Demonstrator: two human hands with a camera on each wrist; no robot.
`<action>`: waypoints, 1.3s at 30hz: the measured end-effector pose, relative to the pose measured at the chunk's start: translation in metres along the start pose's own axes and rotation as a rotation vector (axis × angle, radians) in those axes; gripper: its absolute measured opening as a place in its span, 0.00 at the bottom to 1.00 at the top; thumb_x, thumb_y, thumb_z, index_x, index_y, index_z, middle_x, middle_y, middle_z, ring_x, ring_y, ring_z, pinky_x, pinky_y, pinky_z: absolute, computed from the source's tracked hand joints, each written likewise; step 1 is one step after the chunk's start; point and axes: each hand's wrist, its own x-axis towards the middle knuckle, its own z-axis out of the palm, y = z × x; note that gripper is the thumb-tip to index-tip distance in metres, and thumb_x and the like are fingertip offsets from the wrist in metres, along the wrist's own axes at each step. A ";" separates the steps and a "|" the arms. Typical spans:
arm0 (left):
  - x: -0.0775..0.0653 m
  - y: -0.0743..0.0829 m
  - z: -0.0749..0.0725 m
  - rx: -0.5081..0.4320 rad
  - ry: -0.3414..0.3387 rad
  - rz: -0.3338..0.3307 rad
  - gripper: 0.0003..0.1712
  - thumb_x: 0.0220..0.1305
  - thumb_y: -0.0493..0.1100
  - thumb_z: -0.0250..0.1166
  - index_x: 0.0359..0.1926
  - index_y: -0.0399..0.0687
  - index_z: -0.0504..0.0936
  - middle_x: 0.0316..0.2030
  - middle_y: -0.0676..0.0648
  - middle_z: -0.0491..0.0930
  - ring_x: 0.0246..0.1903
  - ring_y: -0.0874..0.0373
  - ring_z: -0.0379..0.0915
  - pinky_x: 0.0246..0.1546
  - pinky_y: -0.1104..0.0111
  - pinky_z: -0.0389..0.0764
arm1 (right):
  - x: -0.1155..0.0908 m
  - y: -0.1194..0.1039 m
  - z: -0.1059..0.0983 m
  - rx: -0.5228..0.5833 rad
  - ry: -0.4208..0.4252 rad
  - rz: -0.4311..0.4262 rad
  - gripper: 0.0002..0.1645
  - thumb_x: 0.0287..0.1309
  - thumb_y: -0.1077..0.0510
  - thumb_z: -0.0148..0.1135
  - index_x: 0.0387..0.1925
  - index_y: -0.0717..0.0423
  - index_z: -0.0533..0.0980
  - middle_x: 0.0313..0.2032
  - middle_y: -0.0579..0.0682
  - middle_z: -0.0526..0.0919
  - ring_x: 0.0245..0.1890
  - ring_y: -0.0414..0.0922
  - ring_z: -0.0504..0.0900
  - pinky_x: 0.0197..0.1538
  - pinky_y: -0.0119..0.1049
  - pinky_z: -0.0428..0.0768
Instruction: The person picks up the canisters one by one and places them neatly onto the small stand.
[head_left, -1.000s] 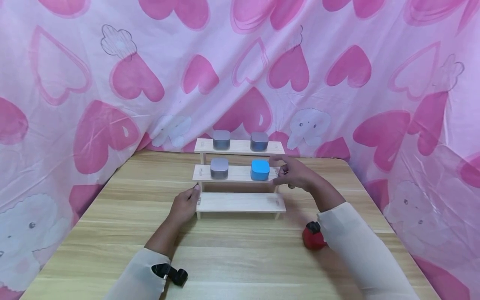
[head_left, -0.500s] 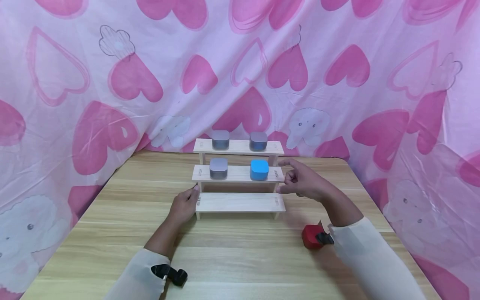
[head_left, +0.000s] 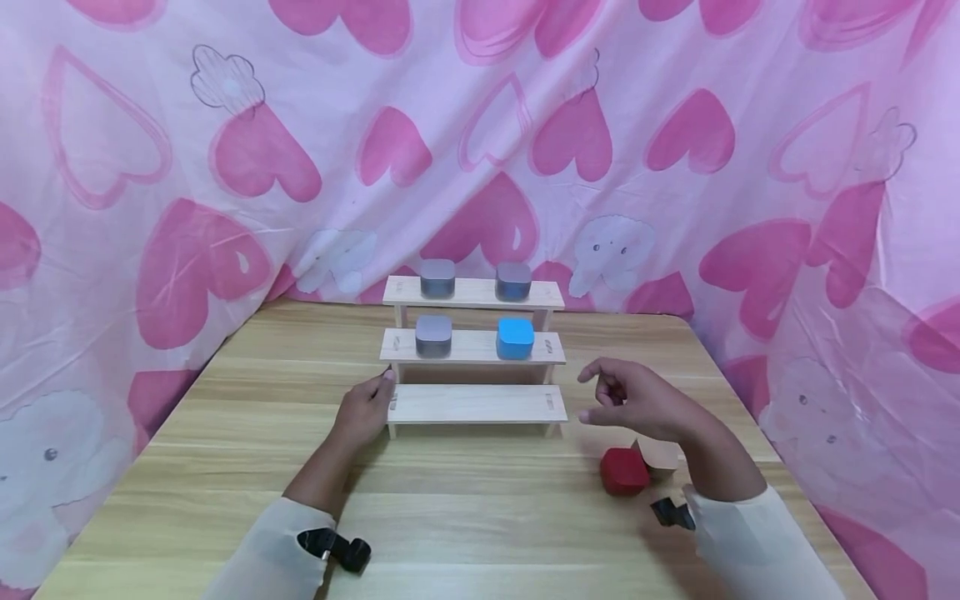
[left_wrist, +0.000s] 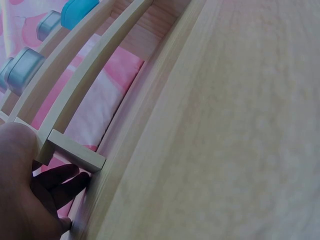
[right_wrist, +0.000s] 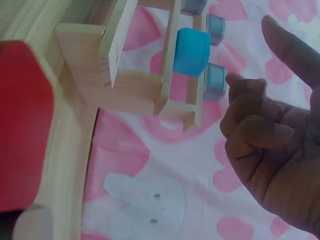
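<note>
A three-step wooden display rack stands on the table. My left hand grips its left end, with the thumb at the edge of the lowest board and fingers behind the end. On the middle step sit a grey rounded-square tin and a bright blue one. Two more grey tins are on the top step. My right hand hovers to the right of the rack, holding nothing. Its thumb and index finger are apart and the other fingers loosely curled.
A red rounded box lies on the table below my right hand, and a beige box is beside it. Pink heart-print cloth hangs behind the table and along both sides.
My right hand has drawn back from the right end of the middle step, moving right and toward me. The beige box has come into sight. My left hand has stayed on the rack.
</note>
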 end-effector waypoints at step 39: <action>0.000 0.001 0.001 -0.009 -0.022 -0.049 0.47 0.86 0.73 0.34 0.84 0.46 0.64 0.81 0.33 0.66 0.82 0.29 0.57 0.83 0.37 0.60 | -0.049 0.079 0.029 -0.159 0.092 0.110 0.48 0.45 0.48 0.91 0.67 0.53 0.80 0.64 0.60 0.79 0.65 0.62 0.69 0.57 0.63 0.78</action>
